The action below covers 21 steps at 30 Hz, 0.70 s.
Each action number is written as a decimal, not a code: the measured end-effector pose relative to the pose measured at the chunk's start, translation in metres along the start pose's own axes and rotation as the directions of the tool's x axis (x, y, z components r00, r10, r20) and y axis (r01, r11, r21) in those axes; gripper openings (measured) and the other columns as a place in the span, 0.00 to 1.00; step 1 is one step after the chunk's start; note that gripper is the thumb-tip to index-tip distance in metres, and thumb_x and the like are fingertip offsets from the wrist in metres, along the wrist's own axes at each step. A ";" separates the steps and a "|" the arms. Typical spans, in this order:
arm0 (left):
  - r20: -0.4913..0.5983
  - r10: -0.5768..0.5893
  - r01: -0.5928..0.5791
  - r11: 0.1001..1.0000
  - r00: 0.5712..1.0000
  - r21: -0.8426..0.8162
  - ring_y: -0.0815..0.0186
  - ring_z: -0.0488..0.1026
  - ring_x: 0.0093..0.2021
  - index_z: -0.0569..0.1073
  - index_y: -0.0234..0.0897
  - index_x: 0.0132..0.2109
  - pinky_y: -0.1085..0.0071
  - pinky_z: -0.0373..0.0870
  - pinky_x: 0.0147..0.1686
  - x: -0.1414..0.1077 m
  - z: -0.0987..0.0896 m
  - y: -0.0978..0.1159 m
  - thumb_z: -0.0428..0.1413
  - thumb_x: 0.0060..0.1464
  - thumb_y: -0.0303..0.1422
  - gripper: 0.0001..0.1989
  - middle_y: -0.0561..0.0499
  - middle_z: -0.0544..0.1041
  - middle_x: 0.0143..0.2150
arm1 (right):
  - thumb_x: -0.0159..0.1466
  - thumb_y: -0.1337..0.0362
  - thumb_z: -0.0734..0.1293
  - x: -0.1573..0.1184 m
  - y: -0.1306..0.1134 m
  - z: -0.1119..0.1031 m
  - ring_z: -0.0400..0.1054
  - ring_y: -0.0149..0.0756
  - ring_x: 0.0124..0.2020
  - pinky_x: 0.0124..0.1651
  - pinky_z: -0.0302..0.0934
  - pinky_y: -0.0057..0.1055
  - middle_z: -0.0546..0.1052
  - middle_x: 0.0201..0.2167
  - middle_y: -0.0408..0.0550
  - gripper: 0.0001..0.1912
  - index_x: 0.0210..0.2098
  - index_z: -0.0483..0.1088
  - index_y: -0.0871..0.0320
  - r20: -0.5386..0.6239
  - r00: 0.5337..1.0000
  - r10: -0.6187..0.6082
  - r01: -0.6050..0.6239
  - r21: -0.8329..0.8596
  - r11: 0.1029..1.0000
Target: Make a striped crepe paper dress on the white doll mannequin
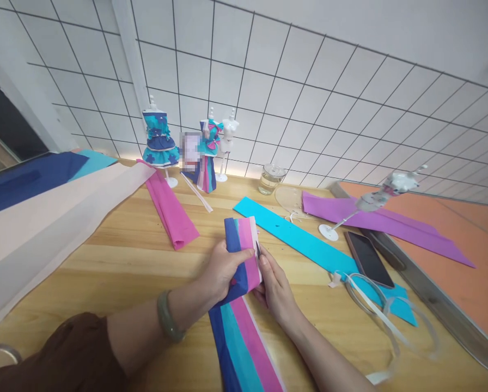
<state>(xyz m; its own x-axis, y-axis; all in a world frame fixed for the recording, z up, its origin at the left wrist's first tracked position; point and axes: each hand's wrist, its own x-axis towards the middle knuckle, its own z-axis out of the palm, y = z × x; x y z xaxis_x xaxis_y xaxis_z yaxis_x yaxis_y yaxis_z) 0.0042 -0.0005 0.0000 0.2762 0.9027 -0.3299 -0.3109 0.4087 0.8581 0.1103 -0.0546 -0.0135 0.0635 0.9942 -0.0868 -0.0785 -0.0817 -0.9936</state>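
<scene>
A strip of crepe-like material [244,326] in navy, turquoise, pink and white stripes runs up from the bottom edge, its upper end folded over. My left hand [223,269] grips that folded end, the thumb pressed flat across the stripes. My right hand [274,283] is closed at the white edge of the fold, holding a small tool with a dark pointed tip [257,249]. The fingers hide the rest of the tool, so its exact kind is unclear. A green bangle [169,317] circles my left wrist.
Along the back stand a dressed mini mannequin [160,139], another in a striped skirt [208,158], and a glass [270,179]. To the right are a blue strip [285,226], a phone [368,258], coiled white ribbon [391,326], and a tilted bare mannequin [383,193]. Pink material [170,209] lies left.
</scene>
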 end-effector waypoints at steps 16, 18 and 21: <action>0.018 0.002 -0.001 0.999 1.000 -0.045 0.63 0.75 0.30 0.74 0.33 0.38 0.70 0.71 0.30 0.001 0.000 -0.003 0.64 0.38 0.31 0.17 0.47 0.78 0.30 | 0.63 0.44 0.56 0.001 0.001 -0.002 0.43 0.28 0.13 0.16 0.44 0.27 0.52 0.12 0.34 0.33 0.61 0.57 0.57 -0.027 1.000 -0.001 -0.001 -0.069 0.998; 0.015 -0.002 0.003 0.999 1.000 -0.047 0.63 0.75 0.30 0.74 0.32 0.39 0.70 0.71 0.30 0.000 0.000 -0.003 0.65 0.38 0.31 0.17 0.47 0.78 0.31 | 0.63 0.45 0.56 0.001 0.003 -0.003 0.48 0.30 0.13 0.17 0.47 0.27 0.55 0.12 0.36 0.32 0.61 0.58 0.57 -0.041 0.999 -0.017 0.014 -0.081 0.997; 0.013 -0.006 0.007 0.999 1.000 -0.044 0.64 0.74 0.30 0.73 0.32 0.38 0.70 0.72 0.31 -0.002 0.001 -0.002 0.64 0.38 0.30 0.17 0.46 0.78 0.32 | 0.62 0.44 0.56 0.001 0.004 -0.003 0.55 0.32 0.15 0.17 0.50 0.28 0.62 0.14 0.40 0.33 0.60 0.60 0.56 -0.068 0.997 -0.034 0.028 -0.096 0.995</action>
<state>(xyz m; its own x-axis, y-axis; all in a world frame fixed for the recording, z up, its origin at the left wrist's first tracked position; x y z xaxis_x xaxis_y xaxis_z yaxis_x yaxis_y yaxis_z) 0.0047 -0.0028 -0.0008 0.2901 0.8984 -0.3298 -0.3490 0.4202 0.8376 0.1134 -0.0538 -0.0179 0.1339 0.9893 -0.0575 0.0194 -0.0607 -0.9980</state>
